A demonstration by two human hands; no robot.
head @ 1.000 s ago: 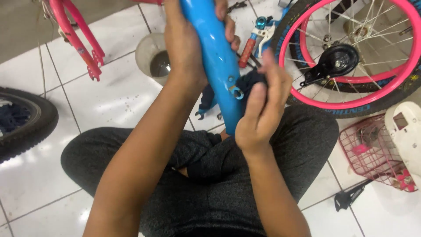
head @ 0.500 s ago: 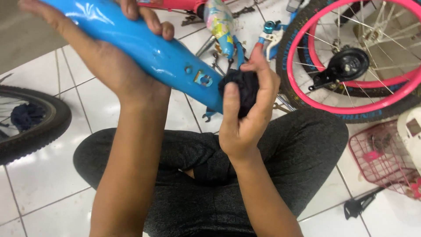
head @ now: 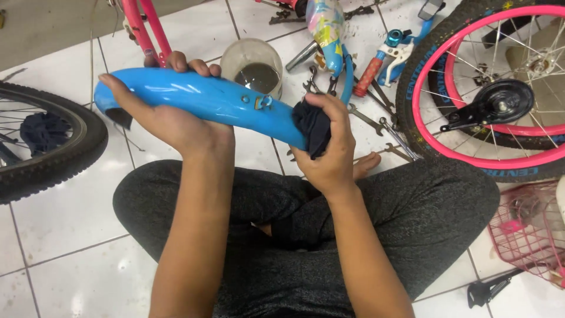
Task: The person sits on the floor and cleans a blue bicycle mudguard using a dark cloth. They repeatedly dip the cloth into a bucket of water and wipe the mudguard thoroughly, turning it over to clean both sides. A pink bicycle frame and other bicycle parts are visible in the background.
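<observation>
In the head view, a person is sitting cross-legged on the white tiled floor (head: 70, 235), wearing dark grey trousers, and is holding a blue bicycle mudguard (head: 206, 100) across the middle of the frame, just above the knees. The left hand (head: 168, 115) is gripping the mudguard near its left end, palm under it, thumb on the near side and fingertips curling over the far edge. The right hand (head: 329, 147) is closing around a dark cloth (head: 312, 126) and pressing it against the right end of the mudguard, so the cloth is sitting between the palm and the blue plastic. A small metal bracket and two holes are showing on the mudguard's top, just left of the cloth. Behind the mudguard, in the upper middle of the frame, a cloudy plastic cup (head: 253, 65) with dark liquid is standing on the floor. To its right, spanners and other tools (head: 376, 118) are lying scattered beside a blue and red handlebar part (head: 391, 50). A wheel with a pink rim (head: 488, 94) is filling the upper right, and a pink wire basket (head: 529, 229) is sitting at the lower right. A black tyre (head: 53, 147) is lying at the left edge, and a pink frame tube (head: 144, 26) is rising at the upper left.
</observation>
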